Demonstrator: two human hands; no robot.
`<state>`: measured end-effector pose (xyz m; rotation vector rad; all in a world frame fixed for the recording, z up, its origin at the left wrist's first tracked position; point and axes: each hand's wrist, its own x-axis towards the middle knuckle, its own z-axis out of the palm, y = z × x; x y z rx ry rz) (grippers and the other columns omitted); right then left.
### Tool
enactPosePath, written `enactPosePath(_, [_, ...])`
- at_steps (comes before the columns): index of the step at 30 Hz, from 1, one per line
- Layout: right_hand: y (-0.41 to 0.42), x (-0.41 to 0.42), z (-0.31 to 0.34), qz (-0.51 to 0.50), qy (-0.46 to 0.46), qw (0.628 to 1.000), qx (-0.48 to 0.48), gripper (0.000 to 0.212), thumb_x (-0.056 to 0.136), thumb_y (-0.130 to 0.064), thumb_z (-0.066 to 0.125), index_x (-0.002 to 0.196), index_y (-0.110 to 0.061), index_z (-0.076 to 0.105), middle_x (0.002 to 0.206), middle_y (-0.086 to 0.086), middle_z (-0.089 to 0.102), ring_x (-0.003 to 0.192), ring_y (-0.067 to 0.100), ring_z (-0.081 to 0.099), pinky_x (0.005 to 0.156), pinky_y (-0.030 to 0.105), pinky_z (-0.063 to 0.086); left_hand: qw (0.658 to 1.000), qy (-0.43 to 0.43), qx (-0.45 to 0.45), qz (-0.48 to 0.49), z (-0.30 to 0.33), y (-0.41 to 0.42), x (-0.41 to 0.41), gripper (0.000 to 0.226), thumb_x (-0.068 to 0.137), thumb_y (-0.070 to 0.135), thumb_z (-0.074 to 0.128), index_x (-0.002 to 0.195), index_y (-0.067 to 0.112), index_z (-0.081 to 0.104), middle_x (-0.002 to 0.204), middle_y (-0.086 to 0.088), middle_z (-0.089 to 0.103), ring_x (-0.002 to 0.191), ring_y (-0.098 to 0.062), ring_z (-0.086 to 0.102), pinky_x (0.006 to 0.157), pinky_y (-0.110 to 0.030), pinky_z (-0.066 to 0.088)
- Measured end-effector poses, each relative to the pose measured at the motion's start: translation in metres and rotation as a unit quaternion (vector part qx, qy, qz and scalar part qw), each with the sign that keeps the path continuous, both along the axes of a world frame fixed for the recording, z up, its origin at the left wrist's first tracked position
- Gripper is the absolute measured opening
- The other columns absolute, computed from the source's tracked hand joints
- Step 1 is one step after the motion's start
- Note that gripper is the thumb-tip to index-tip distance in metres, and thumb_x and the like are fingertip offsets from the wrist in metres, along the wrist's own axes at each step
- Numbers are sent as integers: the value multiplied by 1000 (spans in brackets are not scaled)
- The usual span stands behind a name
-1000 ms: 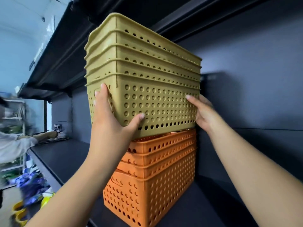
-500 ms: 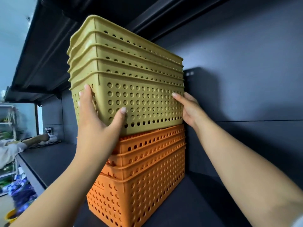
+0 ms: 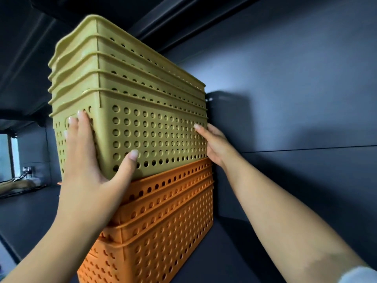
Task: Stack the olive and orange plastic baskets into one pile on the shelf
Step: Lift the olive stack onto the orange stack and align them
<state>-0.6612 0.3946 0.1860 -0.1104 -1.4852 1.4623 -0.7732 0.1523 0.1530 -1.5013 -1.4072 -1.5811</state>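
Several nested olive baskets [image 3: 151, 111] sit inside the top of a nest of orange baskets [image 3: 163, 217], which stands on the dark shelf [image 3: 220, 252]. My left hand [image 3: 89, 164] grips the near left corner of the bottom olive basket, fingers on its end wall by the handle slot and thumb on the long perforated side. My right hand [image 3: 214, 144] is pressed against the far end of the same basket, its fingers partly hidden behind it.
The dark back wall [image 3: 295, 99] runs close along the right of the pile. An upper shelf [image 3: 142, 13] hangs just above the olive rims. Far left on the shelf top, another person's arm [image 3: 18, 183] rests near a window.
The view has swung right and closer. The olive baskets have sunk a little deeper into the orange ones. My left fingers have spread onto the end wall.
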Motion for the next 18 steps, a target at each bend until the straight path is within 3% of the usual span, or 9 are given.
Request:
enactPosePath(3, [0,1,-2,-28,-7,999,14,41,82,-24,62,120,-12,52,122,11,60,109,25,59,94,43,47,1000,-1,1,11,-1,0,-1,87,70,64,53,141,33,14,151,-1,30,138,-26,29,104,-56,32])
enactPosePath(8, [4,12,-5,-99,-34,991,85,17,85,-25,58,101,-23,55,103,-3,61,91,6,59,78,22,48,1000,-8,-7,20,-5,-1,4,85,68,64,50,141,33,17,150,1,32,138,-22,28,109,-54,27])
enactPosePath(11, [11,15,-18,-118,-55,987,100,17,86,-25,57,102,-23,55,102,-2,62,89,6,59,78,22,48,998,-27,-2,60,-14,1,14,91,62,67,41,142,28,22,150,0,32,136,-10,18,114,-53,9])
enactPosePath(15, [15,17,-27,-119,-46,989,80,11,84,-25,59,94,-27,56,100,-3,63,90,8,60,79,26,49,996,-47,25,67,-20,5,23,90,61,64,40,139,20,30,143,3,36,120,11,16,113,-54,3])
enactPosePath(18, [13,20,-30,-102,-35,993,55,6,84,-25,60,88,-27,56,94,-6,62,87,8,60,74,25,49,993,-72,64,63,-17,9,20,75,61,59,48,125,21,37,120,0,40,124,-18,33,106,-61,23])
